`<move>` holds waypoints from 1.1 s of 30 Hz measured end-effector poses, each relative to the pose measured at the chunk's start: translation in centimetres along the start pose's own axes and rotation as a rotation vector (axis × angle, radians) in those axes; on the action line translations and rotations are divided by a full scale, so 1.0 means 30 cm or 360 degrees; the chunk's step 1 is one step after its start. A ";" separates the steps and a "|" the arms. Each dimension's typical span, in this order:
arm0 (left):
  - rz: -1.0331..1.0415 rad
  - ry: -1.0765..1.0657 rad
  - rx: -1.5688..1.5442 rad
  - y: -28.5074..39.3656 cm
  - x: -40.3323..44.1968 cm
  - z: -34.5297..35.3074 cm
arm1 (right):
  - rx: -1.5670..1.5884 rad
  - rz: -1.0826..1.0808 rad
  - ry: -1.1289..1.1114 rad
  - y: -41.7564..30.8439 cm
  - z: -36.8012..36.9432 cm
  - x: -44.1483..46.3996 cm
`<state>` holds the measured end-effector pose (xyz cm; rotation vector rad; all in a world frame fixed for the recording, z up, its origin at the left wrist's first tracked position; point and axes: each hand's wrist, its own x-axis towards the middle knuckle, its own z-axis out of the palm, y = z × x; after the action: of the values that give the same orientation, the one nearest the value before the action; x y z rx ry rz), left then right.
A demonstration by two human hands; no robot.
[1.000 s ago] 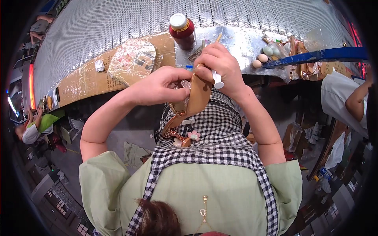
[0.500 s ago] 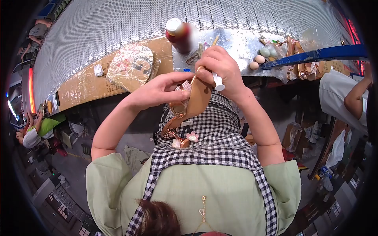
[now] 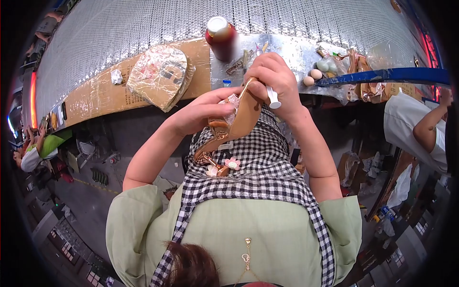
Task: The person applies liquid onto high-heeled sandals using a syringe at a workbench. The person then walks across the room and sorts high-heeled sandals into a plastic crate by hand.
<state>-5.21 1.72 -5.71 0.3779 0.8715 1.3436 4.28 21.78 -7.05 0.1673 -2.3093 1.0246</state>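
My left hand is closed on the side of a tan high-heeled sandal, its fingers at the shiny pink strap. The sole faces right, with the toe up between my hands and the heel down by the apron. My right hand pinches the toe edge and also holds a white plastic syringe, whose flat plunger end sticks out below the fingers. Its tip is hidden or cannot be made out. A pink flower ornament shows beside the copper-coloured heel, over the checked apron.
Beyond my hands stands a dark red jar with a white lid. Plastic-wrapped card pieces lie on cardboard at left. Eggs, bags and more sandals sit at right, behind a blue bar. A co-worker's arm is at far right.
Both hands and the sandal have shifted slightly right and down in view. The left fingers have moved along the strap, and the sole is turned a little. Both hands keep their hold.
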 end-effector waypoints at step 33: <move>-0.0081 0.0413 0.0052 -0.026 0.001 0.017 | 0.0940 0.0409 0.0565 -0.071 -0.311 0.007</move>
<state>-4.31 1.68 -5.94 0.2069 1.1122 1.3509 9.25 26.95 -0.72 -0.0796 -1.6886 1.6978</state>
